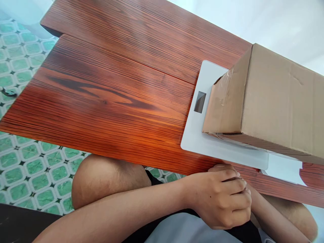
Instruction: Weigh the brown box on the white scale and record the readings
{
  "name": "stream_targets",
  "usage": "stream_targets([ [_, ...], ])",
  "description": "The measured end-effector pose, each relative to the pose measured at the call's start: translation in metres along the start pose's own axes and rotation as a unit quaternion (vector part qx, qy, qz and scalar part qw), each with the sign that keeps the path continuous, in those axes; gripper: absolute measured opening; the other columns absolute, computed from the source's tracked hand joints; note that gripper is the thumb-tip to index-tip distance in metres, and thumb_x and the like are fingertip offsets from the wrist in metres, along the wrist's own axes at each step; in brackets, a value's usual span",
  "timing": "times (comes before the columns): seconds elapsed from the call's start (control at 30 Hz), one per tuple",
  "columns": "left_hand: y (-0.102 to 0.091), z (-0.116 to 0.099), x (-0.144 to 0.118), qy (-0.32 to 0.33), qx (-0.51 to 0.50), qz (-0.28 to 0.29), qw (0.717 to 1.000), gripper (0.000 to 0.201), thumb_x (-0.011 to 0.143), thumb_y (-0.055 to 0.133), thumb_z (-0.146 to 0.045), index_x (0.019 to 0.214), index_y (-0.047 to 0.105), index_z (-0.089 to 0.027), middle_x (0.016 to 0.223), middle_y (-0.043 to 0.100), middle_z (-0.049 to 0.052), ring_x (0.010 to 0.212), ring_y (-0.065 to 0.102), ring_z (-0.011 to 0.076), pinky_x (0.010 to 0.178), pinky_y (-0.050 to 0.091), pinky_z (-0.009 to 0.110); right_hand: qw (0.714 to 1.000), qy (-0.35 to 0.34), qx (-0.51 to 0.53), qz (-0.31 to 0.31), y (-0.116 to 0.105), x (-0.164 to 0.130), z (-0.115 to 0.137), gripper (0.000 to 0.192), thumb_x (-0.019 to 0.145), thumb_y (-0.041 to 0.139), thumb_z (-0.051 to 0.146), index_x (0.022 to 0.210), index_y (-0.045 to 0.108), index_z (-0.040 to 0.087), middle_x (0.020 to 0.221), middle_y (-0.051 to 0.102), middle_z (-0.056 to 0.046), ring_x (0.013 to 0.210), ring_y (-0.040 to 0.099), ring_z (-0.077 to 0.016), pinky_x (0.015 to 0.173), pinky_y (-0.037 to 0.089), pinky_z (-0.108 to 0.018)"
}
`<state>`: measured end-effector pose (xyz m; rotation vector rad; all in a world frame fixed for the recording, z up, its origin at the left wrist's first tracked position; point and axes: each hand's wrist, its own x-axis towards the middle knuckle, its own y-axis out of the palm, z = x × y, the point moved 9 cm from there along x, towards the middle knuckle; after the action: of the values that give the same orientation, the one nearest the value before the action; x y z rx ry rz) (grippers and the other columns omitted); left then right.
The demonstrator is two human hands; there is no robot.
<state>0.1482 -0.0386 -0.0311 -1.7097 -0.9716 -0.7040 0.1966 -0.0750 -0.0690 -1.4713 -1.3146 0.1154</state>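
My left hand (225, 199) rests in front of the table edge, its fingers curled and closed over my right hand. Only the right wrist (253, 194) and forearm show clearly; the left hand covers the fingers on that side. Beyond the clasped hands lies a flat white digital scale (193, 135) with a small dark display (200, 102). A closed brown cardboard box (280, 101) sits on the scale, overhanging it to the right. Neither hand touches the box or the scale.
The reddish-brown wooden table (101, 101) stretches across the view, its front edge just over my knees (101, 179). White sheets of paper (285, 168) lie beside the scale, partly under the box. Green and white tiled floor (15, 158) shows at the left.
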Motion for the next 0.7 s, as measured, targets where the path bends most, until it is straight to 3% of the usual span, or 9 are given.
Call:
stream_targets([
  [0.2,0.0,-0.001,-0.001,0.009,-0.007,-0.004,1.0,0.027,0.09,0.052,-0.024,0.08,0.076,-0.018,0.087,0.074,0.005,0.081,0.066,0.0207,0.083,0.055,0.042,0.997,0.037,-0.032,-0.058,-0.017,0.001,0.015,0.035,0.09,0.056,0.019,0.123,0.063,0.011,0.091,0.074,-0.02,0.08,0.073,-0.0317,0.059,0.061,-0.036],
  [0.4,-0.001,-0.002,0.0,0.009,0.002,-0.012,1.0,0.028,0.091,0.052,-0.024,0.08,0.076,-0.018,0.088,0.075,0.005,0.08,0.066,0.0203,0.083,0.055,0.041,0.999,0.016,-0.04,-0.021,-0.017,0.002,0.012,0.034,0.089,0.059,0.021,0.122,0.064,0.012,0.094,0.074,-0.019,0.079,0.073,-0.0312,0.057,0.061,-0.035],
  [0.57,-0.002,-0.001,0.001,0.012,0.006,-0.012,1.0,0.028,0.091,0.051,-0.023,0.08,0.077,-0.018,0.088,0.075,0.005,0.08,0.066,0.0202,0.083,0.055,0.041,0.998,-0.025,-0.007,0.053,-0.004,0.002,0.005,0.028,0.092,0.056,0.021,0.115,0.069,0.011,0.094,0.073,-0.02,0.082,0.075,-0.0317,0.056,0.062,-0.032],
  [0.7,0.0,-0.001,0.0,0.007,0.001,-0.01,1.0,0.029,0.092,0.05,-0.024,0.08,0.076,-0.018,0.087,0.075,0.004,0.08,0.065,0.02,0.084,0.054,0.041,1.0,-0.006,-0.01,0.027,-0.008,0.005,0.003,0.026,0.092,0.056,0.02,0.111,0.071,0.013,0.091,0.074,-0.019,0.078,0.076,-0.0319,0.054,0.062,-0.032],
])
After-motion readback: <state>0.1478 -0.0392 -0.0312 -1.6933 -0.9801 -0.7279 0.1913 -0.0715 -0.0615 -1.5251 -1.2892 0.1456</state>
